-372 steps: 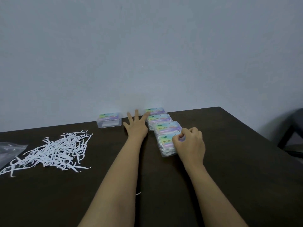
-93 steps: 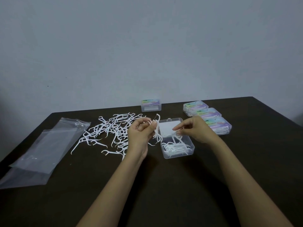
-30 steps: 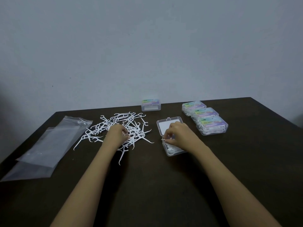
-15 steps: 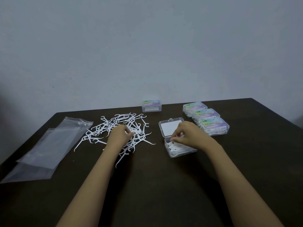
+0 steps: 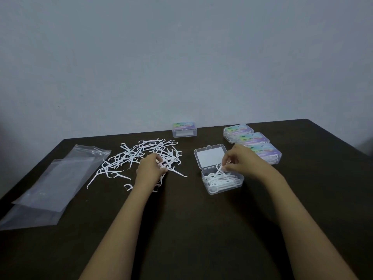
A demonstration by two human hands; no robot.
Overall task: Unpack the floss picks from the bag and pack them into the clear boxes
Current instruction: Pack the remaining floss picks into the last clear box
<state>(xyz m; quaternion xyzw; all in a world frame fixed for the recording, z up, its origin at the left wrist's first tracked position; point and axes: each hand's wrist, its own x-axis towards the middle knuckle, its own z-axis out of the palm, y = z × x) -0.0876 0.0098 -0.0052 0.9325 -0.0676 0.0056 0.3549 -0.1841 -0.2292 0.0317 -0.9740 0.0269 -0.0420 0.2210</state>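
Head view. My right hand (image 5: 240, 160) pinched one pick (image 5: 219, 168) between thumb and fingertips, directly over the base of the open box (image 5: 223, 183). The pick hung near upright, its lower end among the ones already inside. Those lay mostly along the box's long axis, which ran left-right across me. My call: the next move meant tipping this one flat onto that axis. The lid (image 5: 210, 156) lay hinged back on the far side.

My left hand (image 5: 150, 170) was curled into the loose picks (image 5: 139, 156), fingers closed on a few. That pile sat left of the open box, nearest my left hand and well apart from the right.

Counts:
- Boxes: five. One open, three closed boxes (image 5: 253, 139) in a row just right of it, packed, and a back box (image 5: 184, 129), closed, which looked unfilled.
- Bag (image 5: 50, 184): far left, flat. One or two layers, couldn't tell.
- Loose picks: too tangled to count.
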